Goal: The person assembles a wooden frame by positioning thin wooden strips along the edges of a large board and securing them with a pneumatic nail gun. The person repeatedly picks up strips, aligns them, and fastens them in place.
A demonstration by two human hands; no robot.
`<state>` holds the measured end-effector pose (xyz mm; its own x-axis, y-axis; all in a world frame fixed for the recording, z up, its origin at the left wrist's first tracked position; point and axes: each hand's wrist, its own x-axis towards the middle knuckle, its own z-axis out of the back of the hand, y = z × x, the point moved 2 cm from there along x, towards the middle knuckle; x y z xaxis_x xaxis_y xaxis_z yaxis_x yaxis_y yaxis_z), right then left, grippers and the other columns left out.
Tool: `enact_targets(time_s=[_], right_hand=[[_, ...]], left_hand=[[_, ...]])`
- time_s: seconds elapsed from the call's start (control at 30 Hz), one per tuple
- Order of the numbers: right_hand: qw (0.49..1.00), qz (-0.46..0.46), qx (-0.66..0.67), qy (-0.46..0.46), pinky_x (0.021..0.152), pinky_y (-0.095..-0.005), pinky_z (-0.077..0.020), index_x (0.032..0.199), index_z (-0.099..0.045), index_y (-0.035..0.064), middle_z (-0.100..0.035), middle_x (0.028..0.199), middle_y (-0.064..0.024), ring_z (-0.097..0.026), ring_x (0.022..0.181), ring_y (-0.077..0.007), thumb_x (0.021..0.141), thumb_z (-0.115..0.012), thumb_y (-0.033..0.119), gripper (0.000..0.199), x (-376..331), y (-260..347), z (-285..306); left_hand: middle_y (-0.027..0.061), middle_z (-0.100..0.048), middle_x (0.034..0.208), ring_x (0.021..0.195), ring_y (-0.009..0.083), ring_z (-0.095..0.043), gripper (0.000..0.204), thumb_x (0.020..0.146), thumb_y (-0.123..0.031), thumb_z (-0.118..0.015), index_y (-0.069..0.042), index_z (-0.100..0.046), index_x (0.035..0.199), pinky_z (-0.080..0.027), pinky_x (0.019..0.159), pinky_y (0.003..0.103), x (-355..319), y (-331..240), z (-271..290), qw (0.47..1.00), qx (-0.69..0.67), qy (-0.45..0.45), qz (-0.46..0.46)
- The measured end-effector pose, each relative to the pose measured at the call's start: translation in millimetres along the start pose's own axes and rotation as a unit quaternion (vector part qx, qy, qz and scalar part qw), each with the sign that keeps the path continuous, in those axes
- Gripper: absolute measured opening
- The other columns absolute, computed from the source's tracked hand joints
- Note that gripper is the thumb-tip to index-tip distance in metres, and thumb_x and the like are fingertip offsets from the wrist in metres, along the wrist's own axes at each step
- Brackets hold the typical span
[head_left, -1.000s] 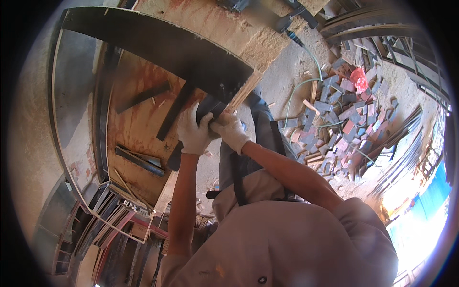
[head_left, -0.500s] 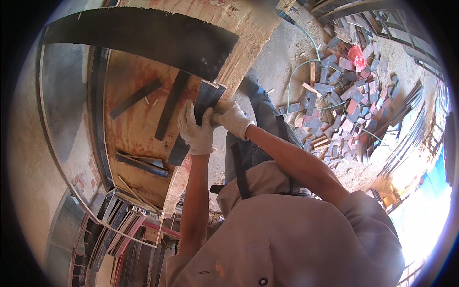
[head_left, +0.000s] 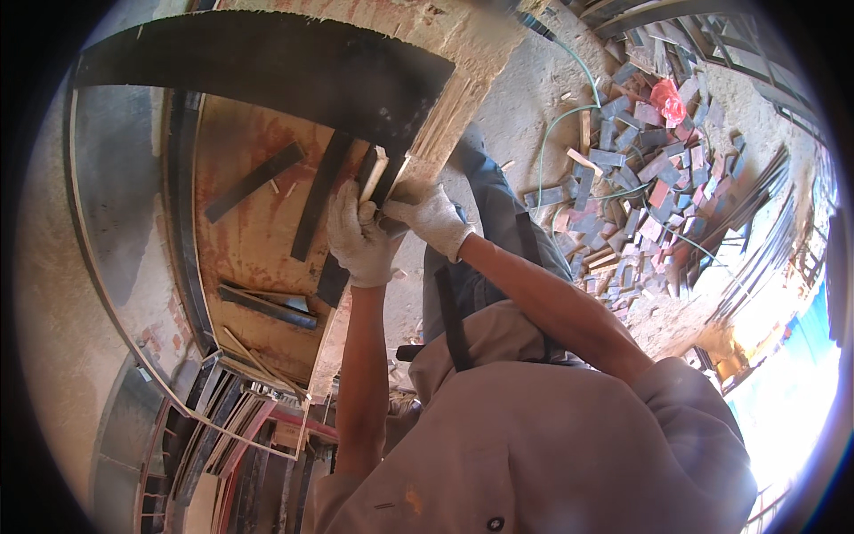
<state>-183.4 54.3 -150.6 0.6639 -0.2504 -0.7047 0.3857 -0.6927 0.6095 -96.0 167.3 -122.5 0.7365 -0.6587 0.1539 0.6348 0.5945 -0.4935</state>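
2 dk strips [head_left: 388, 181] | L hand [head_left: 359, 238]: holding | R hand [head_left: 434, 222]: touching

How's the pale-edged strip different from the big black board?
The pale-edged strip is narrow; the big black board is far broader. The left hand grips the strip; neither hand holds the board. The strip shows its pale edge, the board its dark face.

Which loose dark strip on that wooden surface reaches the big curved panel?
The long strip just left of the gloved left hand; its upper end reaches the curved black panel. The slanted strip farther left stops short; others lie lower in view.
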Motion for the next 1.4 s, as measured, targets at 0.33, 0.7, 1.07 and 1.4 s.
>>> enact_targets(time_s=[0.33, 0.7, 1.07, 1.4], right_hand=[[0.995, -0.007, -0.093, -0.022, 0.069, -0.0327, -0.0621, 0.111, -0.068, -0.0065, -0.075, 0.093, -0.0135, -0.074, 0.08, -0.0177, 0.098, -0.067, 0.01, 0.021, 3, 19, 4], [0.944, 0.199, -0.204, -0.166, 0.079, -0.0325, -0.0597, 0.132, -0.061, 0.0001, -0.075, 0.103, -0.0154, -0.076, 0.095, -0.0207, 0.092, -0.073, 0.01, 0.043, -2, 17, 19], [0.93, 0.237, -0.241, -0.147, 0.08, -0.0359, -0.0564, 0.115, -0.075, 0.0055, -0.071, 0.105, -0.0165, -0.073, 0.091, -0.0288, 0.094, -0.071, 0.014, 0.023, 8, 41, 27], [0.947, 0.2, -0.209, -0.139, 0.076, -0.0343, -0.0558, 0.102, -0.072, 0.0021, -0.07, 0.097, -0.0153, -0.072, 0.087, -0.0261, 0.09, -0.073, 0.008, 0.013, 11, 43, 27]], left_hand=[[0.0142, -0.065, 0.119, 0.111, 0.0349, -0.061, 0.034, 0.104, -0.027, -0.062, -0.006, -0.068, 0.13, -0.049, 0.096, 0.046, 25, -23, 6, 0.998, 0.035, 0.0, 0.057], [0.0186, -0.065, 0.131, 0.113, 0.0414, -0.064, 0.055, 0.097, -0.031, -0.07, -0.006, -0.056, 0.144, -0.052, 0.095, 0.048, 8, 1, -3, 0.998, -0.051, 0.045, 0.005], [0.0162, -0.067, 0.116, 0.103, 0.0378, -0.066, 0.053, 0.102, -0.047, -0.058, -0.006, -0.06, 0.135, -0.053, 0.086, 0.048, 10, 3, -15, 0.998, 0.062, -0.002, -0.02], [0.0119, -0.067, 0.115, 0.098, 0.0337, -0.066, 0.056, 0.104, -0.054, -0.05, -0.008, -0.061, 0.132, -0.05, 0.082, 0.047, 8, 1, -24, 0.992, 0.115, -0.046, -0.03]])
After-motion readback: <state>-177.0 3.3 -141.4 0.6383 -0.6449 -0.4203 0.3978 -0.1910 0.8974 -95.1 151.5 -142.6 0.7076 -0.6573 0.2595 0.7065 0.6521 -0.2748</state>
